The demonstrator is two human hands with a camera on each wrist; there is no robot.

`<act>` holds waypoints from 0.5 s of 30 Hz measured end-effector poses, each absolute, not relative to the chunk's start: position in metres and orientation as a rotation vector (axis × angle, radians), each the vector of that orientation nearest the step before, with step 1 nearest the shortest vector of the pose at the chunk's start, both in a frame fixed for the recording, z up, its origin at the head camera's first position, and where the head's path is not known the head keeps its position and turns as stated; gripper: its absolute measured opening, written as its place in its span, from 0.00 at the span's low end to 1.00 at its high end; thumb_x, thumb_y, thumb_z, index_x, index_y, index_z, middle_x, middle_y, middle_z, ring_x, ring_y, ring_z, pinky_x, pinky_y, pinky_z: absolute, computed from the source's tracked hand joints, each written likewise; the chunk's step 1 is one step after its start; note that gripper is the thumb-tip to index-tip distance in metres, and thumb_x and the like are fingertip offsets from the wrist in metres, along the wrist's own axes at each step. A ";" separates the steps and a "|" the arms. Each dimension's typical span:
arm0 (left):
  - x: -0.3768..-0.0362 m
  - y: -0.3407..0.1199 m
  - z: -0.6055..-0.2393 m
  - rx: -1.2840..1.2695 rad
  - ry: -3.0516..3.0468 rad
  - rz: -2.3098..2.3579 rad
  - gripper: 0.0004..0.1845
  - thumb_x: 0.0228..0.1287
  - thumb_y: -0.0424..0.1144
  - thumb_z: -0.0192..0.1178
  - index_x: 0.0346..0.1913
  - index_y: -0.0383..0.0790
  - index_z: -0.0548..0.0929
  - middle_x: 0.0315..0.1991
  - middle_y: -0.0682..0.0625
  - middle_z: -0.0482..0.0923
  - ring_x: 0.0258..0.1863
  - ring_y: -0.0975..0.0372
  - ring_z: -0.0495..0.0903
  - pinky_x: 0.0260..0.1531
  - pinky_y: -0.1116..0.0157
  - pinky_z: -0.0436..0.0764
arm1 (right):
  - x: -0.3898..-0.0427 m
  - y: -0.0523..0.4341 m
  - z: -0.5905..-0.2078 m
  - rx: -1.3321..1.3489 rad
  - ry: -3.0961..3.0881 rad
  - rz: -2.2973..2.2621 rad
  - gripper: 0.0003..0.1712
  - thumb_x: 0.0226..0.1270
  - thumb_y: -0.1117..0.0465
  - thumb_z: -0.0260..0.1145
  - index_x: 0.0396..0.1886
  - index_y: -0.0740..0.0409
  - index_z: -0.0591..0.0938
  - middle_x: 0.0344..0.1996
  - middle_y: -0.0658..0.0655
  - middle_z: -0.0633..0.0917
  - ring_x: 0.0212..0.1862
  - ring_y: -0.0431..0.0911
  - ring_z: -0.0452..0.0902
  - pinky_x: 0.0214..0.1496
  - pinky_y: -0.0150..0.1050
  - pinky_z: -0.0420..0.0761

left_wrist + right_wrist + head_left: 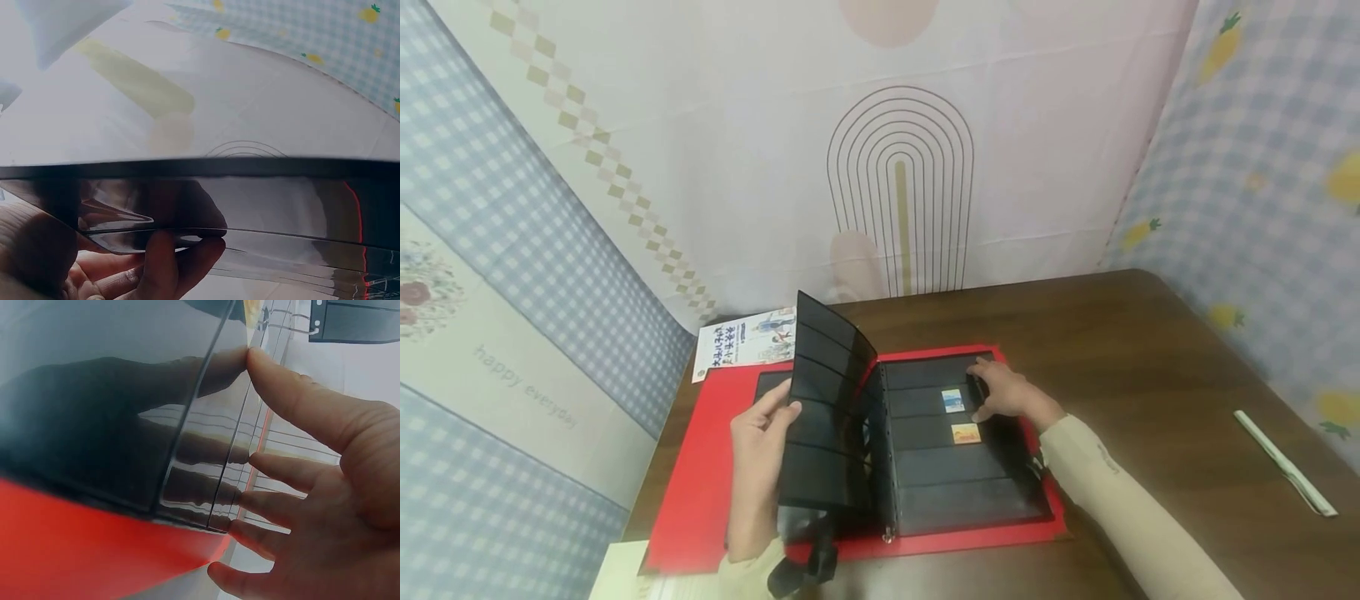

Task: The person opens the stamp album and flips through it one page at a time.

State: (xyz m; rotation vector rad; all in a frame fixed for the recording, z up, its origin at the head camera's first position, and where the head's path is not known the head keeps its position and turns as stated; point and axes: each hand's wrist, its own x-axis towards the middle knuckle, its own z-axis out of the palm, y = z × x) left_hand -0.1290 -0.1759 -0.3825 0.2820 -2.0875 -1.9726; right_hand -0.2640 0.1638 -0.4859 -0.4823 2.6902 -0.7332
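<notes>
A stamp album with a red cover point(692, 467) lies spread on the table. My left hand point(760, 450) pinches the outer edge of a raised black page point(823, 392) between thumb and fingers; the left wrist view shows the fingers point(159, 265) at that edge. On the right lies another black page point(955, 504) with strip pockets, holding a blue-and-white stamp point(952, 401) and an orange stamp point(966, 433). My right hand point(1006, 390) rests on this page beside the stamps. In the right wrist view its fingers point(287, 472) are spread, tips touching the glossy page point(94, 425).
A printed white booklet point(745, 337) lies behind the album's left side. Tweezers in pale green point(1285, 462) lie on the brown table point(1120, 350) at the right. A cream-coloured item point(625, 571) shows at the lower left. Fabric curtains point(760, 167) enclose the table.
</notes>
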 end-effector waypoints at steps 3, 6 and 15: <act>-0.131 -0.179 -0.381 0.304 -2.069 -1.992 0.20 0.68 0.26 0.57 0.62 0.27 0.80 0.57 0.37 0.82 0.45 0.68 0.79 0.42 0.74 0.81 | -0.264 0.163 -0.487 -0.494 2.701 -0.726 0.48 0.50 0.63 0.82 0.70 0.72 0.70 0.74 0.75 0.59 0.74 0.71 0.53 0.65 0.78 0.57; -0.132 -0.184 -0.380 0.295 -2.059 -1.984 0.19 0.68 0.26 0.57 0.61 0.27 0.80 0.51 0.41 0.85 0.41 0.69 0.80 0.40 0.73 0.82 | -0.264 0.164 -0.488 -0.500 2.702 -0.718 0.49 0.49 0.62 0.82 0.70 0.71 0.70 0.74 0.75 0.59 0.74 0.71 0.53 0.65 0.78 0.57; -0.128 -0.201 -0.379 0.232 -2.126 -2.001 0.20 0.71 0.27 0.57 0.63 0.26 0.78 0.58 0.33 0.80 0.46 0.68 0.82 0.44 0.72 0.82 | -0.272 0.174 -0.487 -0.528 2.684 -0.693 0.45 0.50 0.67 0.80 0.69 0.68 0.72 0.73 0.74 0.63 0.72 0.70 0.59 0.66 0.72 0.64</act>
